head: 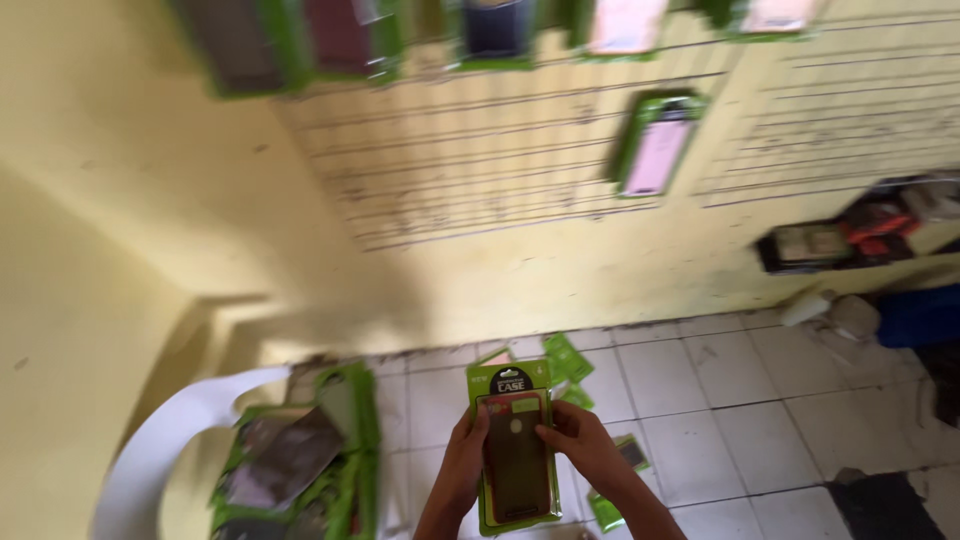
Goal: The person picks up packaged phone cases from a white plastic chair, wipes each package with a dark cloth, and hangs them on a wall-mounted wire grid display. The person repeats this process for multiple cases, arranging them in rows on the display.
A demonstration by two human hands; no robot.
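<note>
Yellow slatted wall at twelve o'clock carries six hanging packs. Your left hand and right hand both clasp one green phone-case pack at six o'clock, fingers curled round its edges. At eight o'clock, a white chair holds more packs.

My forearms run off the bottom edge. The top row of hanging packages is blurred and cropped, and the pile on the chair is smeared.

Green flat case package held upright at bottom centre, similar green packages stacked lower left, others hung on wall
</note>
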